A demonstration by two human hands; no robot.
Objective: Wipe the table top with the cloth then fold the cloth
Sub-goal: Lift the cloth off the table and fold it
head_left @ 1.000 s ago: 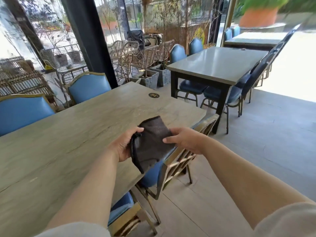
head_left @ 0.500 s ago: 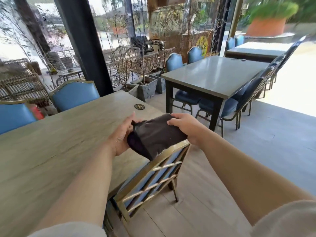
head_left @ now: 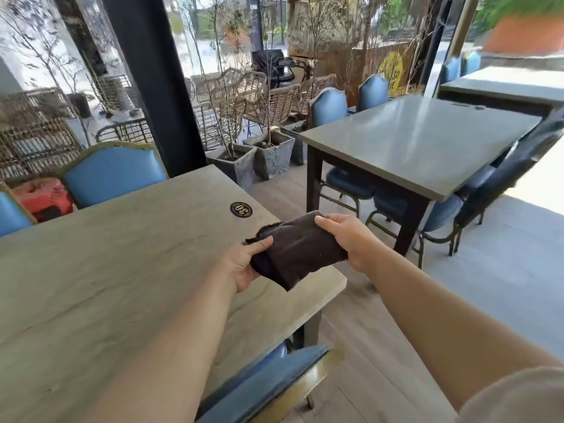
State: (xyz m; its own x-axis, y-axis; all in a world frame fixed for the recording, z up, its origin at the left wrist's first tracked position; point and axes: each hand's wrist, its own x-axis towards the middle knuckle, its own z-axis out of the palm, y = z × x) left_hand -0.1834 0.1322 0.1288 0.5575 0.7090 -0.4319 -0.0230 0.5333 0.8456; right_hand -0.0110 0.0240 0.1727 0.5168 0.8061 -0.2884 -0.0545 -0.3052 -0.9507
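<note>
A dark brown cloth (head_left: 300, 250), folded into a thick bundle, hangs in the air over the near right corner of the pale wooden table (head_left: 122, 264). My left hand (head_left: 244, 264) grips its left end, thumb on top and fingers underneath. My right hand (head_left: 348, 238) holds its right end, fingers curled over the far edge. The cloth does not touch the table top.
A round black number badge (head_left: 241, 209) sits on the table beyond the cloth. A blue chair back (head_left: 274, 383) stands below my arms at the table's edge. More blue chairs (head_left: 114, 172) line the far side. A grey table (head_left: 418, 141) stands to the right across open floor.
The view has shifted along the table toward its right end. The cloth, held by both hands throughout, is now more compactly bundled and sits over the table corner.
</note>
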